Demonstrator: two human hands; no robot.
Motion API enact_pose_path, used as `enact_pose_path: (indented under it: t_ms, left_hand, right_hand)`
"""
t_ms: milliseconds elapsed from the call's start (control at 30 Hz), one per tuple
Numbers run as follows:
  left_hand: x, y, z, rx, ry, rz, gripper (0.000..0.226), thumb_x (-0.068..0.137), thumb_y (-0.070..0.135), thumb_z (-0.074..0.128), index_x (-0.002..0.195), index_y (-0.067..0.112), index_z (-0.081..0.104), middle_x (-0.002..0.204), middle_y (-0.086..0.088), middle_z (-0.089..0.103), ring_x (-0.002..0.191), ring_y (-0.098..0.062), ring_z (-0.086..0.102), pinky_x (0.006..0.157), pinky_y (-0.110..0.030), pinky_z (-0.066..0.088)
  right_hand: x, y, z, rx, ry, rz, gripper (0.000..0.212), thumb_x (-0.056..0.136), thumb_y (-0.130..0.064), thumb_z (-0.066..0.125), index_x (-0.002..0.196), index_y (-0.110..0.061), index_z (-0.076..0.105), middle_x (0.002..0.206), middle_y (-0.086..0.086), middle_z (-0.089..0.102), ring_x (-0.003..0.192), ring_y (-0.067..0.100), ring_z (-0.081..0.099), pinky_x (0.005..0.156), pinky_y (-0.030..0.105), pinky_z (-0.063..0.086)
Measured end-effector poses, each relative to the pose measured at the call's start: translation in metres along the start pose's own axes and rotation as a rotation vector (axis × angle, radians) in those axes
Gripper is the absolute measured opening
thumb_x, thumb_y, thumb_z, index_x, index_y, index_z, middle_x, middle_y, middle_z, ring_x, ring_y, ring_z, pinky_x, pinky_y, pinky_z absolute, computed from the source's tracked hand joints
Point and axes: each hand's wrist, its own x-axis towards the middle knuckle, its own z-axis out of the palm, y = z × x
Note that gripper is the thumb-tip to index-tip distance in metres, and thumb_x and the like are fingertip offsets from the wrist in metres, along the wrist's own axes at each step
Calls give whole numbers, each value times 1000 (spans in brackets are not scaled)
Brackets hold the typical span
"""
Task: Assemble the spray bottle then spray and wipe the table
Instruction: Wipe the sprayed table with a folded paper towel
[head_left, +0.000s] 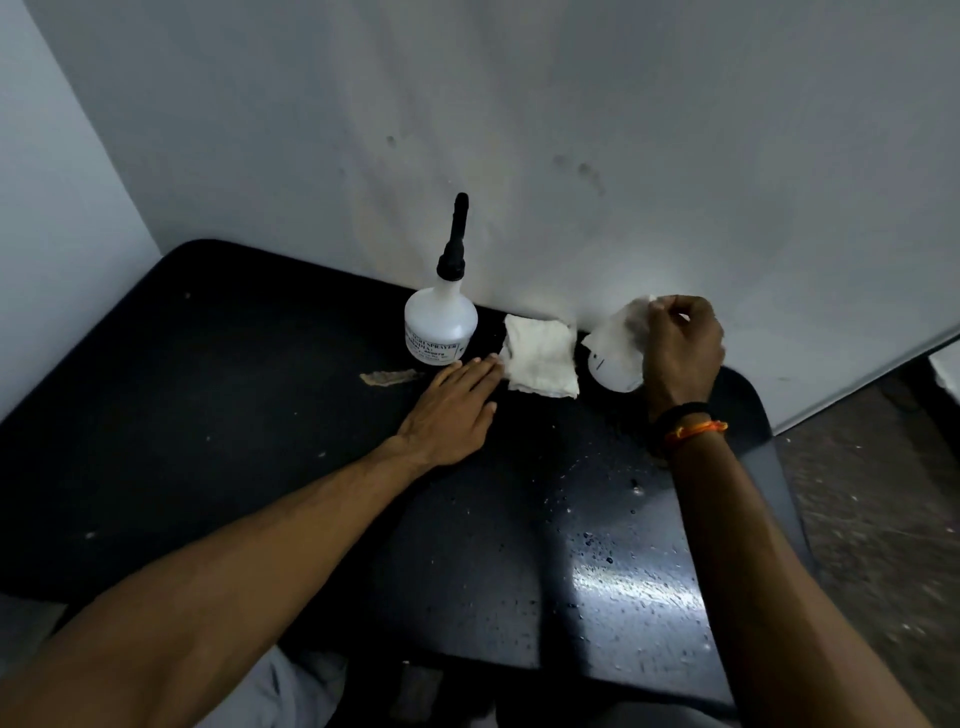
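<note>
A white spray bottle (440, 325) with a tall black nozzle stands upright at the back of the black table (208, 415). Just to its right lies a folded white cloth (543, 361). My left hand (452, 410) rests flat on the table, fingers straight, its fingertips touching the cloth's left edge. My right hand (680, 348) is raised at the back right and pinches a thin white sheet (626, 325). Under the sheet sits a white rounded object (613, 374), partly hidden by the hand; what it is cannot be told.
Water droplets (613, 540) speckle the table's right front, which shines under the light. A brown scrap (389, 378) lies left of my left hand. A grey wall rises directly behind the table. Bare floor (872, 493) lies beyond the table's right edge.
</note>
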Motion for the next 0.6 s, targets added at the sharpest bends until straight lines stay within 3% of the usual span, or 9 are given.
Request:
enact_pose_path:
  t_ms: [67,167,233,300,333,367,467,533,600]
  left_hand:
    - [-2,2,-5,-33,19,6,56,103,24,44,156,9,32,165,-7,29,152,-22,28,125,-35,20]
    - [-8,6,-15,-76,64,7,52,102,19,48,152,6,40,161,-9,37,148,-23,35,121,-35,25]
    - [-13,6,-22,-92,86,-11,50,102,19,49,150,7,43,159,-8,40,147,-23,38,120,-35,27]
    - [-22,6,-26,-89,98,-31,49,102,19,49,150,7,44,158,-8,42,146,-23,39,119,-36,29]
    - [-27,5,-30,-86,97,-40,49,102,20,48,150,8,44,158,-8,42,146,-23,39,119,-36,29]
    - [-32,4,-33,-83,89,-46,49,102,20,48,150,8,44,158,-8,41,146,-23,39,119,-36,29]
    - [-48,-5,-37,-50,60,-68,49,103,21,47,151,8,43,159,-9,39,147,-25,37,121,-38,28]
    - [-58,-12,-45,0,33,-78,50,104,23,46,152,8,41,160,-11,36,149,-28,34,123,-40,26]
    - [-68,-21,-51,63,-5,-93,53,105,26,43,155,11,36,163,-11,30,152,-28,27,124,-41,20]
  right_hand:
    - [-16,3,-10,-114,52,-130,17,96,-32,59,101,-15,62,96,2,71,96,27,69,76,25,51]
    - [-50,17,-19,-373,-76,-410,13,98,-24,58,100,-12,59,81,13,71,76,38,68,60,34,47]
    - [-74,31,-21,-600,-410,-552,10,97,-21,57,101,-12,62,78,14,71,71,39,68,57,31,37]
    - [-96,42,-26,-820,-829,-519,14,94,-21,55,103,-21,66,94,10,74,86,37,70,66,32,47]
    - [-105,46,-30,-891,-945,-502,19,91,-21,54,103,-24,68,103,7,73,94,36,70,74,32,52]
    - [-111,49,-33,-926,-970,-524,21,90,-21,53,103,-25,69,109,5,73,98,34,69,80,32,52]
    - [-115,56,-39,-928,-837,-639,22,88,-16,52,103,-19,69,107,3,72,95,32,69,81,35,51]
    - [-114,58,-40,-926,-760,-631,28,85,-10,52,106,-17,70,108,4,72,96,32,68,78,36,51]
    - [-112,61,-37,-889,-719,-574,36,85,-6,52,116,-15,69,122,5,69,107,31,66,85,37,53]
